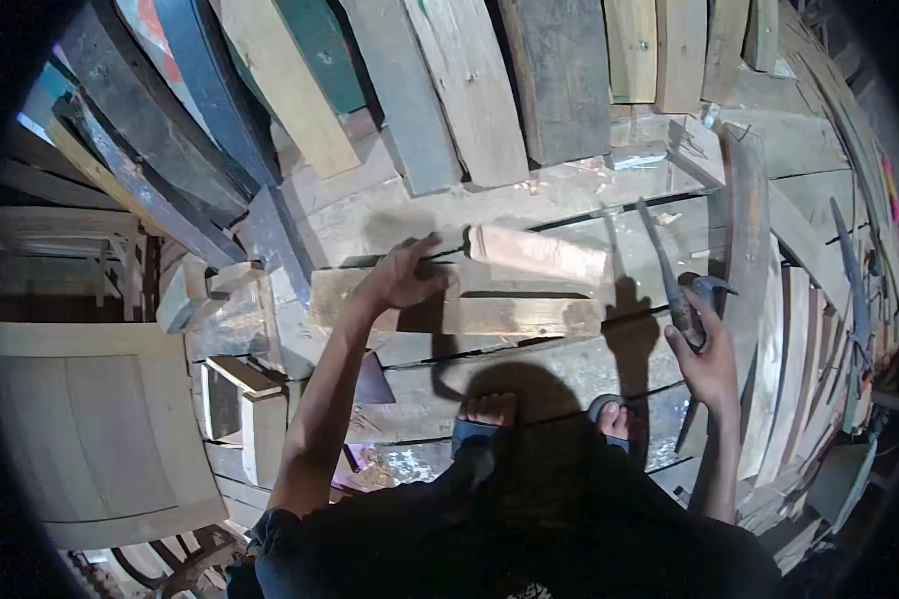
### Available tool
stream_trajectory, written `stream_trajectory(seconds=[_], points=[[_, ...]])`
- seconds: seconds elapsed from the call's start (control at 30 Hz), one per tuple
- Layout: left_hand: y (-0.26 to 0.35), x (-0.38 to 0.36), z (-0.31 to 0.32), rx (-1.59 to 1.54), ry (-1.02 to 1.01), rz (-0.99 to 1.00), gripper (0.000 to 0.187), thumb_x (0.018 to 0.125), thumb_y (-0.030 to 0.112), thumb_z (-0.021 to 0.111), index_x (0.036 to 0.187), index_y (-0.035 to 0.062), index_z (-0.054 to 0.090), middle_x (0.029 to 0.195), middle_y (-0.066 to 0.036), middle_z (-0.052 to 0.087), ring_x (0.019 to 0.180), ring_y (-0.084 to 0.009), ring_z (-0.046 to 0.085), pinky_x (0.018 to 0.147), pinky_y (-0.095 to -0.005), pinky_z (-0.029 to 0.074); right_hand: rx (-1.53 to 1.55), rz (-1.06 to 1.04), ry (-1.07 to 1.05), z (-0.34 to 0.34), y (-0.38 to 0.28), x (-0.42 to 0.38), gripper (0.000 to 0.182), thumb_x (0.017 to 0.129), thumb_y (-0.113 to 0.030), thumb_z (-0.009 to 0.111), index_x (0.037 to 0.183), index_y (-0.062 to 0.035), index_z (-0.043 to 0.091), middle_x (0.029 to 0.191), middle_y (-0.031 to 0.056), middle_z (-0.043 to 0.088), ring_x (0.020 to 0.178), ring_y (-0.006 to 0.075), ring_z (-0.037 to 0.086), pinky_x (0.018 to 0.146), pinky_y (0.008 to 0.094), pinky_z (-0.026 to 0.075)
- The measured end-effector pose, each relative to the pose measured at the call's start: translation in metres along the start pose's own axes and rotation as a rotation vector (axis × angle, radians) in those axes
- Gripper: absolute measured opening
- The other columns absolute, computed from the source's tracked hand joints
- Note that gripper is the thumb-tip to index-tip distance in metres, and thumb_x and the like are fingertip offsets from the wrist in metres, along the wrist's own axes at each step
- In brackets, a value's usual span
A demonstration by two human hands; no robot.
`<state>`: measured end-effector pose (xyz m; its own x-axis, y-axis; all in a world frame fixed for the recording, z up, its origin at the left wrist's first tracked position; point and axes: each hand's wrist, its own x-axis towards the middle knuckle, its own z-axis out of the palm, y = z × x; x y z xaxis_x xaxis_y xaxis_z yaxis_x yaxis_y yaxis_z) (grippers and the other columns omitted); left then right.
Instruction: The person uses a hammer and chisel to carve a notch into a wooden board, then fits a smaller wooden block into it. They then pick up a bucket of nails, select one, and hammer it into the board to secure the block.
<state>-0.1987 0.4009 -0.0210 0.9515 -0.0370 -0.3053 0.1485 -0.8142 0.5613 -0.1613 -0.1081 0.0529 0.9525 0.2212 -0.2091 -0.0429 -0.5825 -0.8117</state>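
My left hand (410, 277) is above the left part of a long wooden board (509, 315) on the plank floor, its fingers apart and nothing held. A shorter, pale piece of wood (539, 255) lies just beyond the board, to the right of that hand. At the right, my right hand (707, 354) is wrapped round the handle of a hammer (711, 288), whose dark head shows above the fist. A long pointed blade, like a saw (659, 250), extends up and left from the same hand; its grip is partly hidden by the fingers.
Long planks (484, 95) stand in a row at the far side. A pale panel (100, 419) lies at the left, near a small wooden frame (245, 414). More boards (789, 349) lean at the right. My feet (487, 409) are close to the board, on the floor (420, 349).
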Motion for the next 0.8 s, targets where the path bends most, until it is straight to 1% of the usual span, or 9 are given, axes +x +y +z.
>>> stream_trajectory(seconds=[0.1,0.13,0.2,0.23,0.33,0.5,0.6,0.73,0.8], points=[[0.004,-0.033,-0.028,0.065,-0.111,0.041,0.113,0.075,0.060,0.091,0.163,0.0077,0.043,0.152,-0.029,0.056,0.148,-0.0444,0.048,0.125,-0.0565,0.031,-0.082,-0.007,0.016,0.001,0.015,-0.001,0.059,0.096,-0.010,0.079,0.148,0.0047,0.057,0.127,0.0242,0.074,0.119,0.0293,0.073,0.103,0.0384,0.054],[0.005,-0.047,-0.033,0.132,-0.035,0.065,0.117,0.073,0.062,0.092,0.164,0.0085,0.041,0.155,-0.028,0.053,0.149,-0.0449,0.047,0.125,-0.0563,0.033,-0.106,-0.018,0.022,0.004,0.022,-0.002,0.059,0.096,-0.010,0.079,0.148,0.0050,0.057,0.126,0.0242,0.074,0.118,0.0300,0.073,0.103,0.0390,0.055],[0.003,-0.071,-0.039,0.263,0.120,0.119,0.127,0.068,0.064,0.095,0.167,0.0101,0.037,0.162,-0.025,0.046,0.150,-0.0458,0.046,0.124,-0.0559,0.035,-0.115,0.028,-0.027,0.007,0.016,-0.002,0.058,0.095,-0.011,0.080,0.146,0.0058,0.058,0.127,0.0277,0.073,0.119,0.0376,0.073,0.101,0.0417,0.055],[0.000,-0.078,-0.041,0.286,0.059,0.110,0.140,0.059,0.063,0.099,0.170,0.0111,0.030,0.166,-0.024,0.039,0.153,-0.0462,0.040,0.127,-0.0588,0.028,-0.131,0.012,-0.044,0.008,0.025,-0.003,0.058,0.095,-0.011,0.080,0.146,0.0058,0.057,0.127,0.0285,0.072,0.119,0.0398,0.073,0.101,0.0425,0.055],[-0.005,-0.090,-0.033,0.428,0.035,0.167,0.143,0.054,0.062,0.099,0.169,0.0107,0.031,0.164,-0.020,0.044,0.154,-0.0446,0.038,0.125,-0.0582,0.029,-0.259,-0.083,-0.073,0.008,0.034,-0.007,0.059,0.094,-0.011,0.080,0.146,0.0046,0.057,0.127,0.0298,0.071,0.119,0.0464,0.070,0.100,0.0474,0.055],[-0.016,-0.080,-0.031,0.369,0.071,0.135,0.125,0.059,0.040,0.099,0.163,0.0080,0.038,0.153,-0.020,0.051,0.144,-0.0425,0.045,0.118,-0.0606,0.034,-0.341,-0.018,-0.139,0.013,0.037,-0.007,0.065,0.091,-0.015,0.081,0.149,0.0009,0.055,0.124,0.0274,0.070,0.113,0.0464,0.070,0.096,0.0510,0.056],[-0.014,-0.085,-0.026,0.424,0.140,0.133,0.119,0.059,0.038,0.099,0.159,0.0064,0.042,0.150,-0.019,0.053,0.141,-0.0424,0.047,0.115,-0.0586,0.035,-0.427,0.052,-0.134,0.013,0.025,-0.006,0.069,0.089,-0.020,0.083,0.150,-0.0032,0.055,0.121,0.0264,0.068,0.111,0.0468,0.069,0.096,0.0516,0.056],[-0.049,-0.094,0.013,0.691,0.586,0.266,0.103,0.064,0.032,0.096,0.153,0.0093,0.048,0.145,-0.018,0.053,0.136,-0.0405,0.049,0.112,-0.0584,0.033,-0.405,0.059,-0.114,0.017,0.040,-0.007,0.071,0.088,-0.020,0.084,0.151,-0.0039,0.054,0.122,0.0265,0.068,0.118,0.0460,0.065,0.103,0.0522,0.053],[-0.045,-0.104,0.021,0.708,0.538,0.183,0.104,0.063,0.032,0.099,0.153,0.0148,0.050,0.146,-0.016,0.051,0.138,-0.0381,0.046,0.111,-0.0584,0.033,-0.408,0.056,-0.115,0.014,0.038,-0.006,0.069,0.088,-0.020,0.083,0.149,-0.0035,0.054,0.122,0.0261,0.068,0.117,0.0460,0.065,0.102,0.0521,0.053]])
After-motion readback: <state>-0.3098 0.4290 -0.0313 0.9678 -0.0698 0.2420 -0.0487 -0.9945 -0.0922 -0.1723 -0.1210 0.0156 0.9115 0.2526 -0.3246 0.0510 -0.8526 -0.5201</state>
